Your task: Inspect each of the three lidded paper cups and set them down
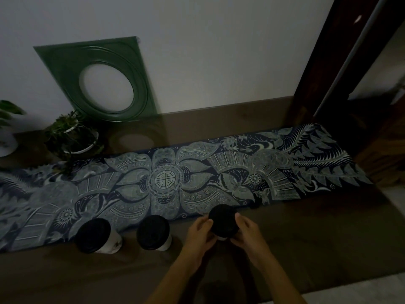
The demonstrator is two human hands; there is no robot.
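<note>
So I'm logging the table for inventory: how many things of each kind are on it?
Lidded cups: 3
Potted plants: 2
Green frame: 1
Patterned runner: 1
Total: 7

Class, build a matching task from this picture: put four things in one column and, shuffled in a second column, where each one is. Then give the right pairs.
Things
1. left cup
2. right cup
3. green frame
4. potted plant

Places
A. leaning against the wall
B. between the left hand and right hand
C. standing at the runner's near edge, far from the hands
D. at the table's back left, beside the frame

Pairs: 1-C, 2-B, 3-A, 4-D
</note>
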